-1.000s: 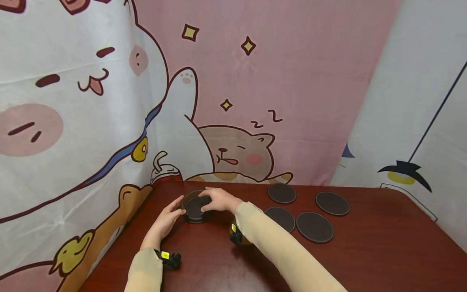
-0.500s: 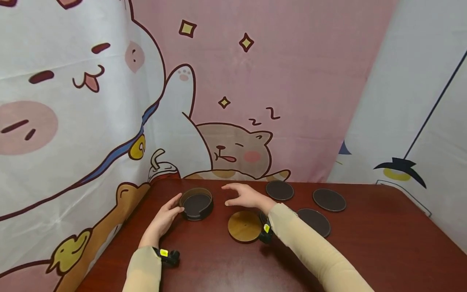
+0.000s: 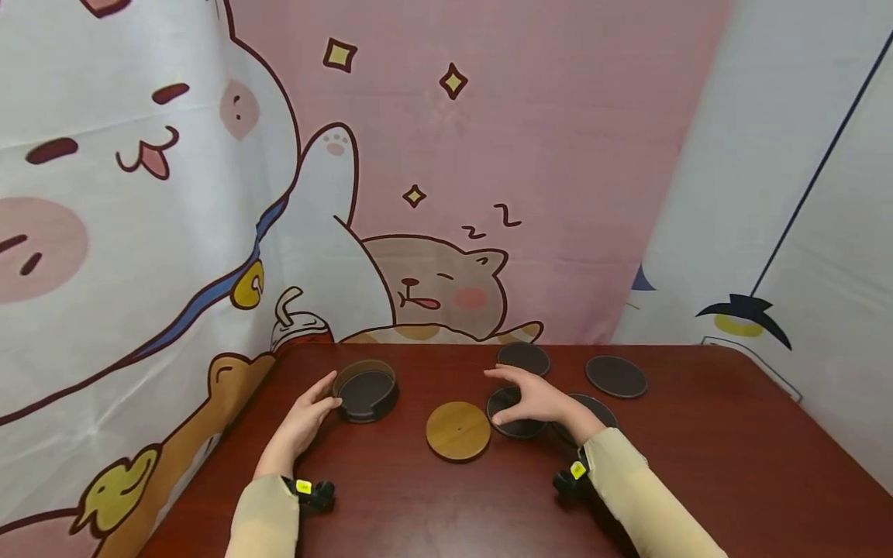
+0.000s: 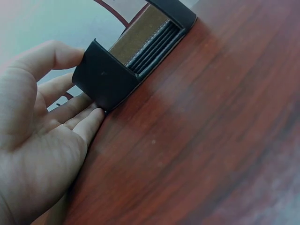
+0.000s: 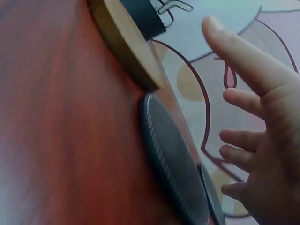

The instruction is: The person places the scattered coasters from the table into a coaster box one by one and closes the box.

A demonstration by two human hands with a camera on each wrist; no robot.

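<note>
My left hand (image 3: 305, 418) cups the left side of a round black coaster holder (image 3: 357, 417). In the left wrist view the thumb touches the holder's (image 4: 105, 77) upper edge and the fingers lie along its outer wall. Several black coasters (image 4: 152, 49) are stacked inside, visible through the front gap. My right hand (image 3: 540, 399) hovers with spread fingers above a round black coaster (image 3: 525, 428), holding nothing. The right wrist view shows this stitched coaster (image 5: 171, 154) flat on the table, apart from the fingers.
A round wooden disc (image 3: 458, 432) lies between the holder and the near coaster. More black coasters lie around the right hand: one behind (image 3: 523, 358), one far right (image 3: 617, 376), one partly under the wrist (image 3: 601, 411). A printed cloth (image 3: 558, 155) hangs behind the table.
My right hand has left the holder, passed over the wooden disc and moved right to the black coasters. The disc is now fully visible. The left hand has stayed on the holder.
</note>
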